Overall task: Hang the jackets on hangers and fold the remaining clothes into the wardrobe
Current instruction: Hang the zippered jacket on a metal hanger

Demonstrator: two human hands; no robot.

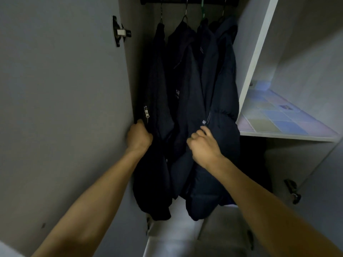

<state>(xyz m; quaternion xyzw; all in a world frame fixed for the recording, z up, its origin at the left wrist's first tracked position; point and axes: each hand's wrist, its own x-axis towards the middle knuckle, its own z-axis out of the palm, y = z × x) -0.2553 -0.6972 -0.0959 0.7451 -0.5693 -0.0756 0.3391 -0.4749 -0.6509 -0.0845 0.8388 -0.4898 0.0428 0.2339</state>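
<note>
Jackets (187, 101): four dark ones on the rail, from 11 to 1 o'clock.
Hangers (185, 17): four hooks, three metal, one green.
Hands: two, left hand (139, 136) at 9 o'clock, right hand (204, 145) at centre.
Door hinges (120, 31): one at 10 o'clock, another at 4.
Shelves (285, 135): one, at 3 o'clock.

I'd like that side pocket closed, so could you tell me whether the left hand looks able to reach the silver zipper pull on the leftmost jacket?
Probably yes. The left hand already grips the leftmost jacket just below the silver zipper pull, and nothing lies between them; its fingers would only need to let go and move up slightly.
</note>
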